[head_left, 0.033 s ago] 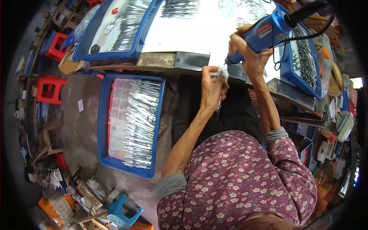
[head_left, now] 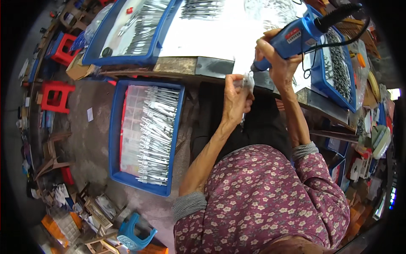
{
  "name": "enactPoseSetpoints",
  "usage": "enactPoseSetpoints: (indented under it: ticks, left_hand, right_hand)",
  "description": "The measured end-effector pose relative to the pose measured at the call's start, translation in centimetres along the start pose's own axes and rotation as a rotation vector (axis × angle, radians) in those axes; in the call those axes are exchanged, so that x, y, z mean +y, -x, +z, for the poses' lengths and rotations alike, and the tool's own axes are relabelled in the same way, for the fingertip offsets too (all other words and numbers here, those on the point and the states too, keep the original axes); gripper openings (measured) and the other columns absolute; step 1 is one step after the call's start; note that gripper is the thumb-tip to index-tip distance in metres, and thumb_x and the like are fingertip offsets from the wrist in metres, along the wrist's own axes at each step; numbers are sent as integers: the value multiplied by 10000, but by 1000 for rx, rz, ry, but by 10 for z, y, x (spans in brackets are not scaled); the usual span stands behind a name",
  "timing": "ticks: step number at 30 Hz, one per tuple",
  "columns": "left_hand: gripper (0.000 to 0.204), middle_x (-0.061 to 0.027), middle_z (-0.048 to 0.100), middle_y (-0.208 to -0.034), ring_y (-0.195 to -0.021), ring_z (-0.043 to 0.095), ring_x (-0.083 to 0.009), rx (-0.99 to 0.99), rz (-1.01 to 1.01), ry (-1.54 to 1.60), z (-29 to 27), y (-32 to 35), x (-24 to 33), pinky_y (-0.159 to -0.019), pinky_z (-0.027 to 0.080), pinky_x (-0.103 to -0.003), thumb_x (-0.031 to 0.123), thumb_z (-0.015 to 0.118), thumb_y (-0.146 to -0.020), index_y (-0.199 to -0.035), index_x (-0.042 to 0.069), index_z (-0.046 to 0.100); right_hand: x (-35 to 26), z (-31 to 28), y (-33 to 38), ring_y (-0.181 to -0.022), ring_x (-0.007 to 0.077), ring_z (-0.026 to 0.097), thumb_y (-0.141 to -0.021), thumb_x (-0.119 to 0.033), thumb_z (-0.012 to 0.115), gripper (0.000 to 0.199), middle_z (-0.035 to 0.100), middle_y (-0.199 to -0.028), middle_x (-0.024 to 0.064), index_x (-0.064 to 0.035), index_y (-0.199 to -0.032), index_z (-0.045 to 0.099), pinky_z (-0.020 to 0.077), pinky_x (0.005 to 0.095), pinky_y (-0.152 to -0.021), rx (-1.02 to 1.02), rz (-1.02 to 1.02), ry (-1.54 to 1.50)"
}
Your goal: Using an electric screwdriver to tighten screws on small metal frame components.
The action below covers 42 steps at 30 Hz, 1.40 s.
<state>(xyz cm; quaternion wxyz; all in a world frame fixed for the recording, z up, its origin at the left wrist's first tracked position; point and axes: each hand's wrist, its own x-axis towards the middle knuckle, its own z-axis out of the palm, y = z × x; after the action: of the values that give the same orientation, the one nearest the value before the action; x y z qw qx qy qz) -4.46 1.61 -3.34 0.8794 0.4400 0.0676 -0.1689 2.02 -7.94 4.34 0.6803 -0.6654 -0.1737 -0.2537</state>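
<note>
Little had moved: the left hand (head_left: 235,100) gripped a silvery piece (head_left: 250,80), the right hand (head_left: 281,67) a blue power tool (head_left: 292,39); that piece seemed unfinished, overall progress unclear.

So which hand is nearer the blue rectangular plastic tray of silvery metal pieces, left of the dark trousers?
Left. The left hand is to the right of the tray, apart from it; the right hand is farther right, gripping a blue cylindrical power tool.

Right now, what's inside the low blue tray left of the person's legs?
The blue tray holds slender silvery pieces, packed toward the right; a pale gridded sheet shows at left. Anything beneath them is covered.
</note>
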Motion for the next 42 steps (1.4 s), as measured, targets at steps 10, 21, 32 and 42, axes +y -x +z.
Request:
enactPoseSetpoints:
  ticks: [10, 21, 32, 42]
  left_hand:
    - [148, -56, 549, -703, -593, 460, -83, 464, 437, -380, -108, 40, 37, -546, 392, -226, 112, 467, -850, -962, 23, 429]
    - [259, -161, 580, -755, -688, 554, -238, 983, 410, -877, -201, 8, 65, -651, 420, -345, 123, 599, -726, -918, -34, 524]
    - [396, -270, 584, -828, -840, 555, -428, 1078, 136, -1149, -202, 1, 59, -763, 399, -468, 89, 548, -727, -1098, 50, 413]
    - [206, -248, 588, -801, -758, 560, -435, 851, 98, -1516, -194, 8, 69, -667, 431, -466, 151, 520, -769, -932, 27, 500]
  right_hand:
    - [1, 0, 2, -488, 143, 549, -693, 40, 595, 182, 565, -619, 97, 46, -866, 538, 459, 267, -462, -27, 84, 30]
    - [8, -6, 3, -508, 136, 560, -707, 17, 594, 176, 566, -626, 92, 36, -872, 535, 467, 252, -457, -75, -3, -1]
    - [5, -7, 3, -508, 131, 549, -678, 66, 585, 173, 559, -628, 76, 8, -829, 523, 460, 245, -468, -17, 85, 13]
    - [4, -5, 6, -508, 134, 553, -679, 66, 584, 170, 561, -631, 82, 1, -817, 509, 458, 243, -465, 58, 143, -44]
